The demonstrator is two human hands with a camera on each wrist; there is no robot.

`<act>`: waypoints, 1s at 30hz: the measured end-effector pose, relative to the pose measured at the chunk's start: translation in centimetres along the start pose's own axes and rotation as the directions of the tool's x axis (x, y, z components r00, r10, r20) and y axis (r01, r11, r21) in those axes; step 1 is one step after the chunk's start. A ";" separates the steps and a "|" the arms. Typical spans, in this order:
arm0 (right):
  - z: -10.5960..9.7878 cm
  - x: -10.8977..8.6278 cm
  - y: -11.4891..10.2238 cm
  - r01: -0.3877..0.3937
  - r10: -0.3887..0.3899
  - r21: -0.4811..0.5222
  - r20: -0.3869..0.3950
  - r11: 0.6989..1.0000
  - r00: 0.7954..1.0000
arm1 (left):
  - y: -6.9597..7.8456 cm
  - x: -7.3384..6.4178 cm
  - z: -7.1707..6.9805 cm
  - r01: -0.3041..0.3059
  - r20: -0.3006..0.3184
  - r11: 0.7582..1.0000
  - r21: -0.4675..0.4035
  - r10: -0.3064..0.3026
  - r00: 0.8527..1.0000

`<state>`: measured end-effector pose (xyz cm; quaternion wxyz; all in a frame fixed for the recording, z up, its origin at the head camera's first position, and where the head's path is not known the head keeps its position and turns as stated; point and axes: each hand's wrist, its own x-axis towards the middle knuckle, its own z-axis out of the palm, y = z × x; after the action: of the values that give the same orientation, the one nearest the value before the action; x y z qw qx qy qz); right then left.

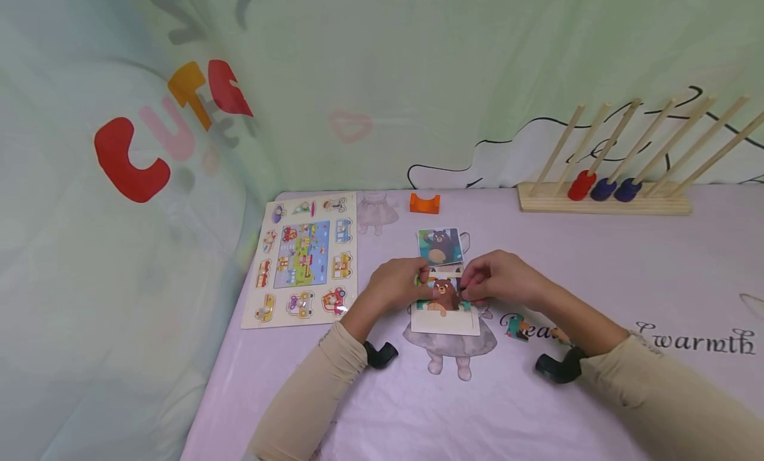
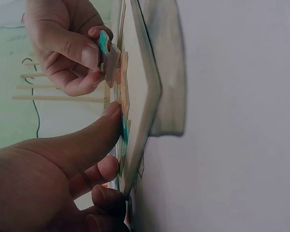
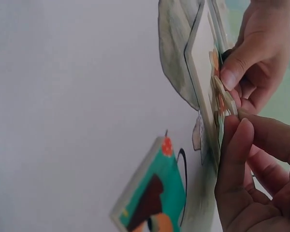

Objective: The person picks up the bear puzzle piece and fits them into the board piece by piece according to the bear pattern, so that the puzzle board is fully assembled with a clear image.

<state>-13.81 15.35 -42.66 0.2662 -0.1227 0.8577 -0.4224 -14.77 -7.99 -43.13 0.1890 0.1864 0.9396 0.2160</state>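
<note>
A pale puzzle board (image 1: 445, 324) lies mid-table, its upper part covered by a brown bear picture (image 1: 444, 290) of joined pieces. My left hand (image 1: 395, 283) holds the board at its left side, thumb resting on the pieces, as the left wrist view shows. From the right, my right hand (image 1: 504, 279) pinches a small puzzle piece (image 2: 109, 63) between thumb and fingers, tilted just over the picture. Just beyond the board is a bear picture (image 1: 440, 246). Loose puzzle pieces (image 1: 516, 328) lie near my right forearm; one teal and brown piece (image 3: 159, 186) shows large in the right wrist view.
A peg puzzle board (image 1: 301, 255) with vehicles lies to the left. An orange block (image 1: 424, 203) sits at the back. Back right stands a wooden peg rack (image 1: 604, 199) with red and blue beads. Black curved parts (image 1: 559, 368) sit at both wrists.
</note>
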 end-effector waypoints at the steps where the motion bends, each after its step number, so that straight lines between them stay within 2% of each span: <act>1: 0.1 0.0 0.0 -0.004 0.004 -0.007 -0.007 1.000 1.000 | 0.0 0.0 0.0 -0.001 0.001 1.000 -0.001 0.001 1.000; 12: 0.5 0.1 -0.3 -0.057 0.054 -0.065 -0.040 0.996 0.998 | 0.2 0.1 0.4 0.034 -0.002 0.999 -0.004 -0.034 0.999; 14: 0.3 0.0 -0.4 -0.058 0.054 -0.076 -0.050 0.995 0.997 | 0.5 0.0 0.4 0.022 -0.016 1.000 0.003 -0.022 1.000; 17: 0.0 -0.1 -0.2 -0.052 0.046 -0.103 -0.059 0.993 0.997 | 0.9 0.0 0.4 -0.034 -0.034 0.999 -0.001 0.034 0.999; 21: -0.5 0.0 0.2 -0.039 0.039 -0.115 -0.009 0.993 0.999 | 1.3 0.1 0.5 -0.111 -0.027 0.993 -0.037 0.111 0.994; 25: -0.8 0.2 0.5 -0.032 0.038 -0.105 0.052 0.994 0.998 | 1.3 0.2 0.8 -0.122 -0.009 0.991 -0.063 0.122 0.993; 30: -0.9 0.4 0.5 -0.028 0.037 -0.138 0.068 0.990 0.997 | 1.2 0.3 1.1 -0.109 -0.006 0.991 -0.078 0.109 0.994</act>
<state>-14.68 16.02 -42.73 0.2940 -0.1414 0.8766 -0.3538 -14.25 -6.45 -43.55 0.1832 0.2296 0.9191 0.2628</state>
